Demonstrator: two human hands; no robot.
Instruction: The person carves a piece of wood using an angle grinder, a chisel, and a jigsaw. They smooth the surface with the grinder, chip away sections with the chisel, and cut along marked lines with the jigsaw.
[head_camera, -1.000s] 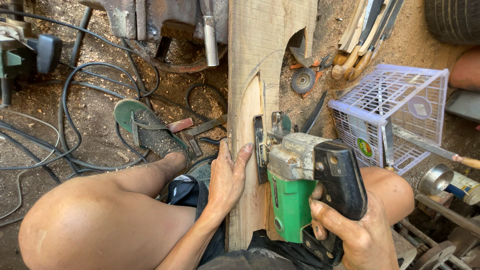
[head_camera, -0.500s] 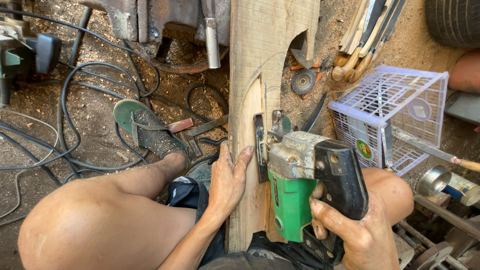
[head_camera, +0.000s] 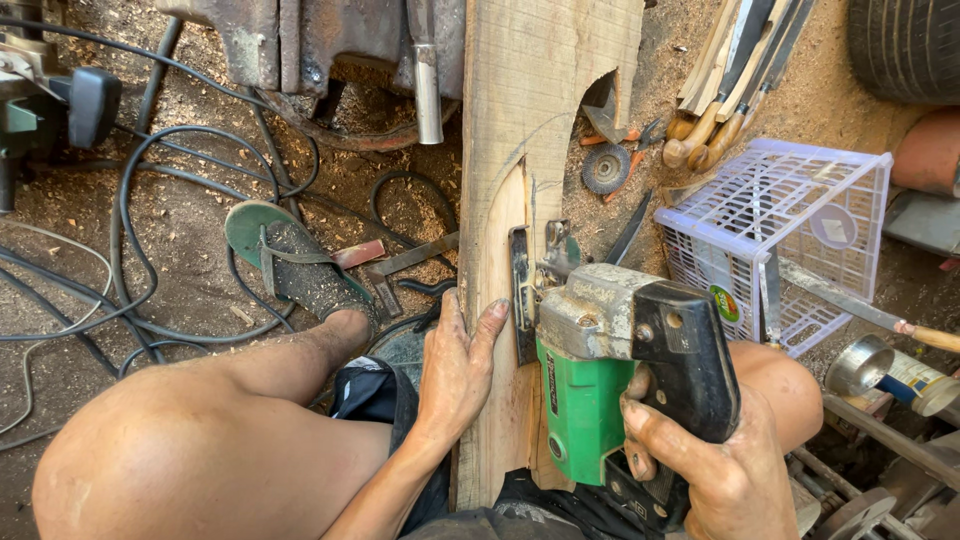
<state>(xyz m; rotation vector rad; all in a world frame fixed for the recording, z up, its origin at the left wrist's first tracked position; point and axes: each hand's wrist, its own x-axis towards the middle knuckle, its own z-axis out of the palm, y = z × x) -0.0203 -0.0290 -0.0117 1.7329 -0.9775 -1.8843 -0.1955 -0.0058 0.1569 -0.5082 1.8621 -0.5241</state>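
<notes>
The right hand (head_camera: 725, 470) is closest, low on the right. Its fingers (head_camera: 650, 420) are wrapped tight around the black plastic handle of a power saw (head_camera: 600, 370). The saw has a green plastic body and a dull grey metal top, and its flat metal foot sits on the wood.

The left hand (head_camera: 455, 365) lies flat and open on the plank (head_camera: 525, 130), with fingers spread along its left edge, pressing it down. It grips nothing.

The plank is long, pale and rough. It runs from the person's lap up to the far side of the floor. A curved line is drawn on it, and a curved piece is already cut out near the far end.

A bare knee is at the left. Past it, a worn green sandal (head_camera: 285, 255) lies on the dirt floor, which is covered in sawdust. Black cables (head_camera: 130, 215) loop over the left side of the floor.

On the right stands a white plastic basket (head_camera: 780, 225) with square holes. Farther off lie wooden-handled tools (head_camera: 710, 130) and a round wire brush (head_camera: 605, 168).
</notes>
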